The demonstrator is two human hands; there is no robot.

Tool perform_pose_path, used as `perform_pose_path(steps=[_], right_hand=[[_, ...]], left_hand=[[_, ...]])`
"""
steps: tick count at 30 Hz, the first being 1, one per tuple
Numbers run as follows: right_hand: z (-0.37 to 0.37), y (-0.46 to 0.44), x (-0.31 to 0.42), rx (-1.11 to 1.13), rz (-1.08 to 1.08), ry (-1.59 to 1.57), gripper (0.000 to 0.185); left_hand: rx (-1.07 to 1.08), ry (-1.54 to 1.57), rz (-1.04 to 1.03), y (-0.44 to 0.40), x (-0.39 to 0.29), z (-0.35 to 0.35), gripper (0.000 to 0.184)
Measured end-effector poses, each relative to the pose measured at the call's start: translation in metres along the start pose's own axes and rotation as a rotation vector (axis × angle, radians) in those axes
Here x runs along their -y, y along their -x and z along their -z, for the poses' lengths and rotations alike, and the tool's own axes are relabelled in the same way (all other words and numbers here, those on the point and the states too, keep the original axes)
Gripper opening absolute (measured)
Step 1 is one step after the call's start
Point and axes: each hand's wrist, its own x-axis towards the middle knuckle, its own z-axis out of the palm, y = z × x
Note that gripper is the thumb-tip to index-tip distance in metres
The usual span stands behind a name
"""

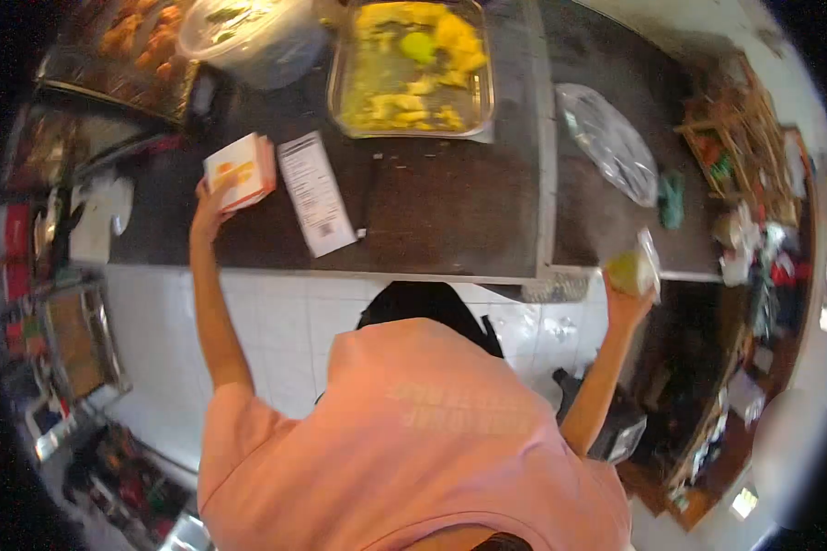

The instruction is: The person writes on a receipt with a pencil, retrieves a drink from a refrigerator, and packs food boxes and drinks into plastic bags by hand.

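Observation:
At the left of the dark counter, my left hand (213, 204) grips a small white and orange box (241, 173), fingers over its near left side. A long printed paper slip (316, 193) lies just right of the box. On the right, my right hand (628, 298) is closed around a small clear bag with something yellow-green inside (627, 272), held at the counter's front edge. A green crumpled item (671, 200) and a clear plastic bag (606, 142) lie beyond that hand.
A glass tray (487, 69) with yellow pieces and a green item stands at the back centre. Left of it are a clear plastic tub (266, 55) and a display case (110, 92). A wooden rack (740, 138) stands at the right, with shelves below.

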Motion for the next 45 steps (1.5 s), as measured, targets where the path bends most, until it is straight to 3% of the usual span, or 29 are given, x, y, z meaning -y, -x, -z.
perform_pose_path(steps=[2,3,4,8,10,11,13,15,17,18,19,20,22,25,27,28,30,32,34,36,37,38,39,40,41,42,43,44,45], right_hand=[[0.012,-0.032,0.005,-0.070,0.223,0.591,0.074],[0.018,-0.054,0.007,-0.108,0.242,0.570,0.071],[0.023,-0.075,0.010,-0.145,0.261,0.550,0.068],[0.089,-0.176,0.017,-0.441,0.230,0.467,0.074],[0.070,-0.174,0.022,-0.550,0.249,0.688,0.060],[0.056,-0.169,0.019,-0.636,0.383,0.852,0.053],[-0.007,-0.138,-0.010,-0.710,0.906,1.157,0.039],[-0.101,-0.087,-0.069,-0.402,1.281,1.180,0.029],[-0.244,0.015,-0.123,0.297,0.749,1.464,0.014],[-0.245,0.022,-0.192,0.636,0.349,1.219,0.021],[-0.257,0.040,-0.249,0.833,0.427,1.038,0.031],[-0.286,0.058,-0.276,0.900,0.424,1.244,0.042],[-0.296,0.073,-0.302,0.863,0.919,1.480,0.047],[-0.278,0.062,-0.399,0.820,0.913,1.459,0.032],[-0.271,0.056,-0.386,1.036,0.953,1.498,0.020],[-0.272,0.052,-0.366,1.196,0.982,1.524,0.016],[-0.268,0.046,-0.353,1.303,0.738,1.398,0.012],[-0.273,0.055,-0.314,1.015,0.442,1.150,0.013],[-0.277,0.047,-0.272,0.762,-0.035,0.868,0.019],[-0.252,0.031,-0.216,0.517,-0.614,0.374,0.026],[-0.227,0.020,-0.187,0.407,-0.714,0.049,0.027],[-0.194,0.011,-0.153,0.364,-0.661,-0.230,0.028],[-0.146,0.001,-0.134,0.251,-0.497,-0.271,0.028],[-0.131,-0.003,-0.078,0.023,-0.412,-0.203,0.025],[-0.095,-0.012,-0.036,-0.086,-0.204,-0.171,0.026],[-0.067,-0.018,0.003,-0.110,0.110,-0.092,0.023],[-0.039,-0.024,0.042,-0.154,0.422,-0.008,0.021],[-0.025,-0.029,0.079,-0.251,0.666,0.178,0.020],[-0.010,-0.033,0.116,-0.403,0.894,0.369,0.020]], left_hand=[[0.082,0.081,0.141,-0.005,0.002,-0.002,0.071],[0.197,0.133,0.215,-0.020,0.012,0.003,0.056],[0.156,0.088,0.289,-0.034,0.020,0.007,0.045],[0.139,0.131,0.287,-0.027,0.015,-0.019,0.050],[0.150,0.223,0.248,-0.023,0.013,-0.020,0.052],[0.169,0.251,0.271,-0.028,0.014,-0.020,0.053],[0.148,0.327,0.165,-0.029,0.016,-0.025,0.049],[0.150,0.229,0.241,-0.035,0.013,-0.021,0.049],[0.130,0.157,0.312,-0.025,0.004,-0.025,0.048],[0.104,0.149,0.337,-0.018,-0.006,-0.033,0.047],[0.080,0.144,0.358,-0.013,-0.013,-0.040,0.046],[0.079,0.168,0.384,-0.015,-0.011,-0.044,0.045],[0.069,0.212,0.433,-0.019,-0.006,-0.049,0.044],[0.136,0.371,0.306,-0.026,0.007,-0.046,0.042],[0.191,0.456,0.342,-0.011,-0.008,-0.057,0.039],[0.263,0.530,0.221,0.001,-0.017,-0.065,0.039],[0.242,0.561,0.154,-0.008,-0.011,-0.065,0.041],[0.247,0.565,0.256,-0.017,-0.005,-0.058,0.044],[0.416,0.550,0.300,-0.005,-0.014,-0.056,0.047],[0.414,0.513,0.218,-0.019,0.008,-0.044,0.046],[0.307,0.517,0.311,-0.007,0.001,-0.046,0.045],[0.086,0.486,0.220,0.016,-0.008,-0.060,0.043],[0.210,0.456,0.159,0.013,0.001,-0.047,0.044],[0.108,0.420,0.084,0.030,0.002,-0.052,0.045],[0.137,0.401,0.085,0.030,0.013,-0.044,0.049],[0.133,0.400,0.303,0.011,0.039,-0.012,0.055],[0.064,0.344,0.255,0.048,0.024,-0.038,0.061],[0.066,0.525,0.237,0.055,0.039,-0.038,0.063],[-0.035,0.408,0.158,0.082,0.033,-0.054,0.064]])
